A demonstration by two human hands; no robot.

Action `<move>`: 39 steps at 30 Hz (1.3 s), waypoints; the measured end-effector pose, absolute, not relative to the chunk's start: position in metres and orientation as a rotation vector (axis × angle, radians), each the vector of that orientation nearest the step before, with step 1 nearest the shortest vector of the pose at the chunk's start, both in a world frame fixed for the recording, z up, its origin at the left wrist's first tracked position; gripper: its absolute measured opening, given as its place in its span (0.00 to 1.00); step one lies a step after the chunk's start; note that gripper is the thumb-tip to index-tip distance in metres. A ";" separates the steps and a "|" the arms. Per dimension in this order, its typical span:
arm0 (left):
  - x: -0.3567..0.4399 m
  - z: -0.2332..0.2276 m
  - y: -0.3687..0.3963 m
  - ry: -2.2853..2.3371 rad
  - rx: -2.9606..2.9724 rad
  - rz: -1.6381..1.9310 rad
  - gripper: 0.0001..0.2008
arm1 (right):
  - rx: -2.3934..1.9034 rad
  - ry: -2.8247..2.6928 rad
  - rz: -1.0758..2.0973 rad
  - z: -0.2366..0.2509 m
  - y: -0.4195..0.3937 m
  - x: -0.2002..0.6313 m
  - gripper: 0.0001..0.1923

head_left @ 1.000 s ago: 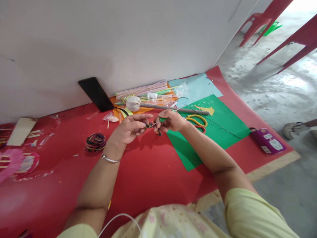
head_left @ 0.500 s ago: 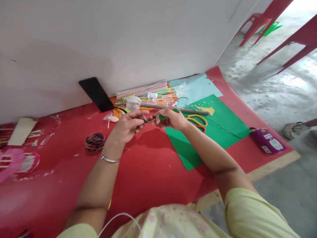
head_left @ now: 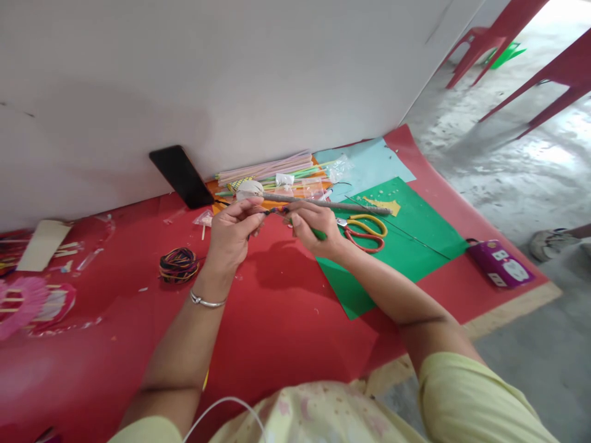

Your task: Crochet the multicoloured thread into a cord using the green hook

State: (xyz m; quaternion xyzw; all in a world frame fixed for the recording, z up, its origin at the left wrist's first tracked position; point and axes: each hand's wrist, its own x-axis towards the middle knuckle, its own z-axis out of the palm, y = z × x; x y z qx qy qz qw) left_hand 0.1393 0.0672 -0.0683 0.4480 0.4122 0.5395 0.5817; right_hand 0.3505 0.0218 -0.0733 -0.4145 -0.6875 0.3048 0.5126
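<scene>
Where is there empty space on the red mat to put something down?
The red mat is bare between the two forearms, below the left hand and right hand. More bare red lies below the bundle of coloured bands. It is crowded along the wall, around the straws and scissors.

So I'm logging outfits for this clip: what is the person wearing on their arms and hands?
Both arms are bare below short pale yellow sleeves. The left hand has a thin silver bangle at the wrist; the right hand wears nothing.
</scene>
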 end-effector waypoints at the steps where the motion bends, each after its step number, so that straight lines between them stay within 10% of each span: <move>1: 0.140 -0.069 0.067 0.968 1.053 1.270 0.16 | -0.998 -1.711 0.675 -0.075 0.021 0.350 0.20; 22: 0.145 -0.065 0.065 1.015 0.950 1.284 0.19 | -0.764 -1.930 -0.017 -0.113 0.033 0.336 0.12; 39: 0.152 -0.076 0.063 1.026 0.969 1.341 0.24 | -0.931 -2.010 0.076 -0.125 0.027 0.338 0.15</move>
